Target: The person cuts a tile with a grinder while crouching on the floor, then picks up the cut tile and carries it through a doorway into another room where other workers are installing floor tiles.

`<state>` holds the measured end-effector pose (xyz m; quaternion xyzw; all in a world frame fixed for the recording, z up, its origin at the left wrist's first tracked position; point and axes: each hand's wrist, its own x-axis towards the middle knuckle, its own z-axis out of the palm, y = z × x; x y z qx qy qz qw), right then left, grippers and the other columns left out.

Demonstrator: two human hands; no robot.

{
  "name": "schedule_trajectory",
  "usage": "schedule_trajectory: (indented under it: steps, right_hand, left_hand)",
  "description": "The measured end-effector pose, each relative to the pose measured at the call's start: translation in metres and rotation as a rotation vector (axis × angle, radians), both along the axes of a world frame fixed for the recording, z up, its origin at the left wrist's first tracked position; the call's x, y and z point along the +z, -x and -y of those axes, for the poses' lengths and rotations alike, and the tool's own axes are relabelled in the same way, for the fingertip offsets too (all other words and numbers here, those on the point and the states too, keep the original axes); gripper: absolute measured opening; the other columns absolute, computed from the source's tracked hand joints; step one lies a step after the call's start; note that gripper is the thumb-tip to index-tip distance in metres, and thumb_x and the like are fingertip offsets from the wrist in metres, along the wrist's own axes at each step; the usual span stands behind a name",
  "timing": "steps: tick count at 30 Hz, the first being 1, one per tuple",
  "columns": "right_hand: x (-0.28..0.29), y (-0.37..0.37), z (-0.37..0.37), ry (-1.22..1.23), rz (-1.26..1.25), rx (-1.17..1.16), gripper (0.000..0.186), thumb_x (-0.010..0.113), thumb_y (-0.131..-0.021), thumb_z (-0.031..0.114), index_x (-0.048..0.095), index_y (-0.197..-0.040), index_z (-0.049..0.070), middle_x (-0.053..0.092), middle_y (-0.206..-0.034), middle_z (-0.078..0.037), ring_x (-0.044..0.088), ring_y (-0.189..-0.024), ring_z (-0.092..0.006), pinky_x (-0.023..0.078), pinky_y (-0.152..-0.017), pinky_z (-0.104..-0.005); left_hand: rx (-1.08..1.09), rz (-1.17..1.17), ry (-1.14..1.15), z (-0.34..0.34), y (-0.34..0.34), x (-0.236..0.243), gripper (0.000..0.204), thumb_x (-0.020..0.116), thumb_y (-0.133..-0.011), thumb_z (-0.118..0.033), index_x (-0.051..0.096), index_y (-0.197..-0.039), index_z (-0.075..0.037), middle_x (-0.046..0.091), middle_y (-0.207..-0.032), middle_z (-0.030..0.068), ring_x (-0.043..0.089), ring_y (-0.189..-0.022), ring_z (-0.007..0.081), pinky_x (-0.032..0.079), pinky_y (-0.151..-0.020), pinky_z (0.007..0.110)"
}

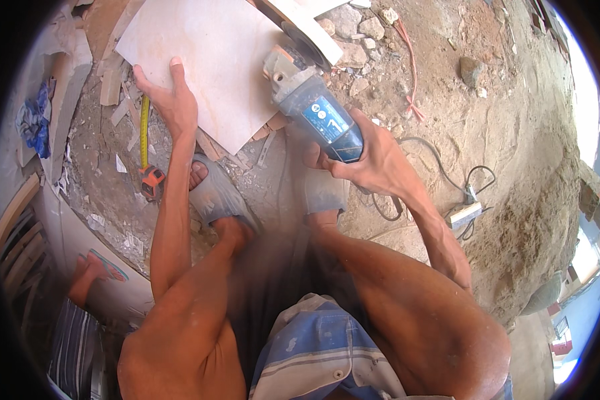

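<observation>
My right hand (pixel 383 157) is wrapped around the body of a blue and grey angle grinder (pixel 323 120). Its dark disc (pixel 303 45) meets the right edge of a pale tile (pixel 213 60); I cannot tell whether it is spinning. On the tile's lower left edge lies my left hand (pixel 173 103), thumb on top and another finger beside the edge, gripping it; the fingers beneath are hidden. Close to my left forearm an orange and black tape measure (pixel 152 183) rests on the ground, its yellow blade (pixel 145 130) drawn out toward the tile.
My sandalled feet (pixel 227 190) stand just below the tile. A dark cord (pixel 440 160) runs to a white socket block (pixel 465 215) at right. Stones (pixel 347 27), a red string (pixel 413 67) and tile shards litter the dirt. At lower left shows another person's foot (pixel 90 270).
</observation>
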<state>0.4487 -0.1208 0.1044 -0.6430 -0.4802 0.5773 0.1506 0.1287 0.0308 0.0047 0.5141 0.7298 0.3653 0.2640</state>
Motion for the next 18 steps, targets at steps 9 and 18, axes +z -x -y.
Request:
schedule_trajectory:
  steps: [9,18]
  right_hand:
    - [-0.001,-0.002,0.005,-0.017,-0.015,0.0,0.066,0.089,-0.082,0.042,0.066,-0.123,-0.005,0.08,-0.102,-0.028,0.081,-0.095,-0.0386,0.064,-0.088,-0.0475]
    - [0.005,0.0,0.022,-0.064,-0.08,-0.054,0.068,0.086,-0.081,0.03,0.064,-0.137,-0.002,0.082,-0.113,-0.025,0.082,-0.102,-0.0373,0.064,-0.093,-0.0456]
  left_hand:
    - [0.007,0.036,-0.017,0.001,-0.002,0.0,0.097,0.071,-0.11,-0.036,0.014,-0.175,0.009,0.037,-0.169,0.038,0.051,-0.15,0.0456,0.044,-0.125,0.05]
    - [0.004,-0.069,-0.06,-0.003,0.004,0.001,0.092,0.07,-0.111,-0.037,0.02,-0.174,0.009,0.036,-0.171,0.0375,0.042,-0.158,0.0479,0.035,-0.131,0.052]
